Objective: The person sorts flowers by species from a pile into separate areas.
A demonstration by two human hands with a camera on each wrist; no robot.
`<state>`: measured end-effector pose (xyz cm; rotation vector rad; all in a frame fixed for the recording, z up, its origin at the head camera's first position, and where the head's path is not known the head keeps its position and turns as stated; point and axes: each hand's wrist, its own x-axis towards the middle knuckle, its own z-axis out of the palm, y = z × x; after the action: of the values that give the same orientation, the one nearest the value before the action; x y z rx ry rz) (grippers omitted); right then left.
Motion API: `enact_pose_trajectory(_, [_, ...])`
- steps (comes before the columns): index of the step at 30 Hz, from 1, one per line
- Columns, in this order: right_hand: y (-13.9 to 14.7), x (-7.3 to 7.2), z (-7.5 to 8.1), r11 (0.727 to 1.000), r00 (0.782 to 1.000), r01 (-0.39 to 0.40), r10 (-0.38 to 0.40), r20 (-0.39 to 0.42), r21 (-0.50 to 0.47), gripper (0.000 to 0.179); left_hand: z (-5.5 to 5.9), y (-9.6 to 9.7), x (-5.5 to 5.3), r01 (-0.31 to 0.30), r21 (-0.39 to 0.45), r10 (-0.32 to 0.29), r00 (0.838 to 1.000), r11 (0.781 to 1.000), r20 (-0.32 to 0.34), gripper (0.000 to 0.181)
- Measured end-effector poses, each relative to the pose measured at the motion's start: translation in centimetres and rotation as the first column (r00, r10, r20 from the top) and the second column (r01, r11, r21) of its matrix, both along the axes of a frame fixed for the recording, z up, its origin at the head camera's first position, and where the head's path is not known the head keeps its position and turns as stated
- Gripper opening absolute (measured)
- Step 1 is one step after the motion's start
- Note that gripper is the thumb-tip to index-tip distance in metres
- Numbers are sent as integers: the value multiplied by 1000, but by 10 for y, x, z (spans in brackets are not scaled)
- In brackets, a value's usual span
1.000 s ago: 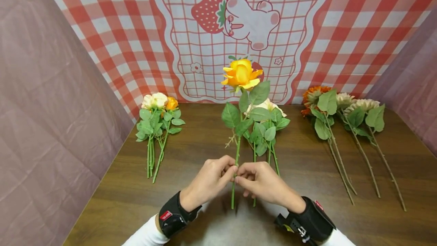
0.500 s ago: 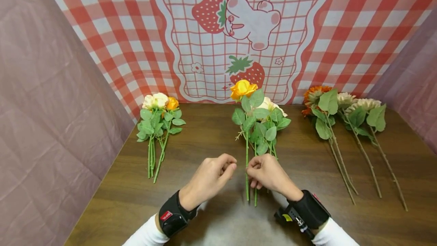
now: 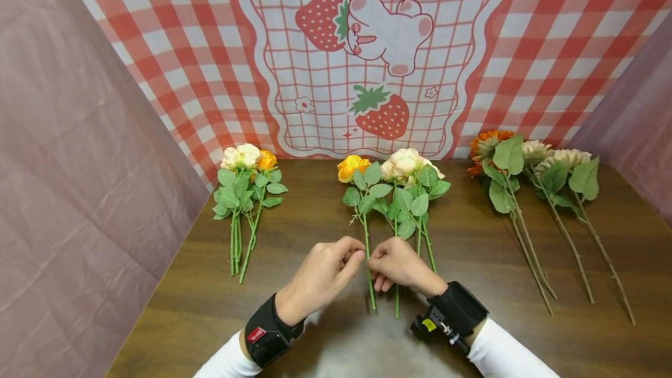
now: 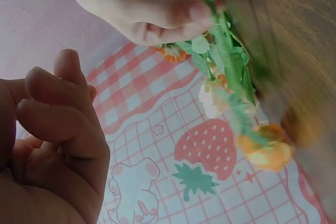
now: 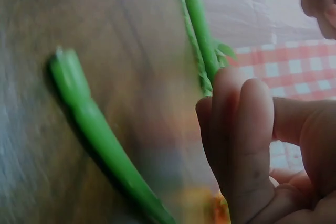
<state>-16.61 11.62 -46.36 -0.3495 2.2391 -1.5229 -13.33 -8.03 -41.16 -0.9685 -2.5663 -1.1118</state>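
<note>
In the head view my right hand (image 3: 401, 264) pinches the lower stem of a yellow rose (image 3: 353, 168) between thumb and fingers. The rose points away from me, low over the table, its bloom near the back edge. The left wrist view shows that pinch too, with the yellow rose bloom (image 4: 268, 150) blurred. My left hand (image 3: 320, 270) hangs loosely curled just left of the stem and holds nothing. Cream roses (image 3: 405, 165) with green leaves lie right beside the yellow one. Under my right hand passes one of their stems (image 3: 396, 302), and its cut end shows close in the right wrist view.
A bunch of cream and orange roses (image 3: 241, 159) lies at the left on the brown wooden table (image 3: 310, 203). To the right lie orange (image 3: 488, 144) and pale long-stemmed flowers (image 3: 567, 161). A red-checked cloth (image 3: 199, 69) hangs behind, with mauve cloth on both sides.
The yellow rose, upright between both hands a second ago, has been lowered toward the table beside the cream roses. My left hand has let go of it; my right hand still pinches its stem.
</note>
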Motion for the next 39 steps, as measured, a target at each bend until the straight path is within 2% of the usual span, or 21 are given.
enact_pose_trajectory(8, [-14, -6, -4, 997, 992, 63, -57, 109, -54, 22, 0, 0, -1, 6, -14, -6, 1000, 1000, -5, 12])
enact_pose_trajectory(14, [-12, -1, 0, 997, 992, 58, -53, 116, -45, 23, 1, 0, 0, -3, -40, 3, 1000, 999, 4, 13])
enact_pose_trajectory(16, [-8, 3, 4, 998, 993, 44, -38, 109, -52, 23, 2, -2, -2, -36, -53, 35, 999, 998, -23, 11])
enact_pose_trajectory(19, [0, 7, 13, 995, 996, 23, -14, 92, -93, 25, 7, -14, -11, -163, -100, 155, 984, 982, -83, 8])
enact_pose_trajectory(21, [5, 9, 20, 994, 997, 14, -5, 74, -112, 26, 9, -30, -22, -299, -153, 280, 950, 942, -137, 9])
enact_pose_trajectory(22, [8, 10, 24, 993, 998, 8, -1, 60, -116, 26, 11, -41, -28, -371, -196, 349, 927, 908, -137, 10])
enact_pose_trajectory(24, [13, 11, 32, 994, 999, 7, -3, 32, -113, 25, 13, -68, -40, -481, -307, 478, 874, 821, -89, 15])
enact_pose_trajectory(25, [16, 11, 36, 994, 1000, 4, -2, 20, -108, 24, 12, -82, -45, -511, -373, 533, 845, 774, -51, 16])
enact_pose_trajectory(27, [20, 12, 43, 995, 1000, 15, -15, 2, -99, 23, 10, -110, -54, -537, -498, 633, 773, 681, 33, 19])
enact_pose_trajectory(28, [23, 13, 47, 995, 1000, 18, -19, -10, -97, 23, 9, -123, -58, -527, -552, 668, 741, 647, 75, 20])
enact_pose_trajectory(29, [26, 14, 50, 995, 999, 27, -28, -17, -93, 22, 7, -134, -61, -517, -589, 694, 712, 621, 106, 22])
enact_pose_trajectory(31, [30, 16, 55, 996, 998, 39, -42, -36, -86, 21, 3, -151, -68, -504, -629, 728, 669, 592, 149, 25])
enact_pose_trajectory(33, [34, 17, 59, 996, 997, 47, -51, -61, -71, 21, -1, -163, -74, -496, -641, 743, 645, 585, 179, 28])
enact_pose_trajectory(36, [38, 17, 62, 997, 995, 47, -51, -84, -55, 21, -10, -171, -80, -469, -645, 735, 640, 603, 222, 27])
enact_pose_trajectory(39, [38, 16, 62, 999, 994, 40, -43, -98, -36, 20, -18, -172, -83, -456, -643, 727, 644, 615, 239, 25])
